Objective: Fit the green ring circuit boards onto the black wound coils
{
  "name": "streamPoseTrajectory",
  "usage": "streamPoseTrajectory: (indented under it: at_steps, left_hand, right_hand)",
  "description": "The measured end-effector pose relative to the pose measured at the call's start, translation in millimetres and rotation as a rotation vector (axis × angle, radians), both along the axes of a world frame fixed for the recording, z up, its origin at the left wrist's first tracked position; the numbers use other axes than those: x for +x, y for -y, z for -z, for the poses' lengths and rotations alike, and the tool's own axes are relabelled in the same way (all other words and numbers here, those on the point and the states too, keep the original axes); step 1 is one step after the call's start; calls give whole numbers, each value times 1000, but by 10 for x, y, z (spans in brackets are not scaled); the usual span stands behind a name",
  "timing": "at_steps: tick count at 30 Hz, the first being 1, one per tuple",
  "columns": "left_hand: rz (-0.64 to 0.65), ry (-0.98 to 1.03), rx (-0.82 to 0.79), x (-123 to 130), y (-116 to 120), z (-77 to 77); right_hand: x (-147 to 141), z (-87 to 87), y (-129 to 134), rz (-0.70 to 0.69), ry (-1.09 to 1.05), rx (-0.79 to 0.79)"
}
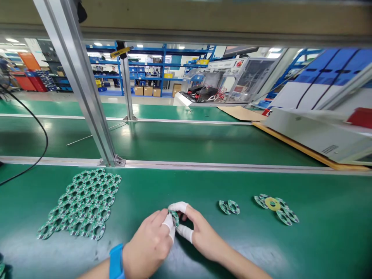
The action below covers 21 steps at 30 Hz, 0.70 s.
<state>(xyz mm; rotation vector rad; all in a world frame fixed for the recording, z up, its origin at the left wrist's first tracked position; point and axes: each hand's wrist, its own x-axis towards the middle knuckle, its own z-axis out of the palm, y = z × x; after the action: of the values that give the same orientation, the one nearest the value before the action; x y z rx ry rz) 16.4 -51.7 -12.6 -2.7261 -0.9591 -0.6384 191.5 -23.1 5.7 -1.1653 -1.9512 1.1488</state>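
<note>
Lower-left corner: green parts point(2, 268), mostly cut off by the frame.
Left hand point(149, 242): white finger covers, blue wristband point(116, 262); pinches the small ring board point(176, 219).
Right hand point(203, 234): thumb and finger curved round the same board's far side; exact contact hard to see.
Small ring board: between the hands above the worktop point(203, 186), partly hidden by fingers.
Right of hands: two loose rings point(233, 207); farther right, a yellow ring point(272, 204) among overlapping green ones.
Left: ring array point(84, 201), lying flat.
Beyond: blue shelving point(163, 69), contents too small to tell.
</note>
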Motion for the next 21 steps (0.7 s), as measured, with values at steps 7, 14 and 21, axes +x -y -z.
streamPoseTrajectory:
  at_steps: [7,14,21]
  left_hand:
    - [-18,63,-81,35,-52,-64]
    - [-302,284,-557,-86,-190,-341]
    - [-379,127,-561,25,-193,-108]
  right_hand:
    - [-10,-1,18,7,23,-4]
    - [56,-15,-11,-35,55,16]
    - [57,6,-25,-44,57,45]
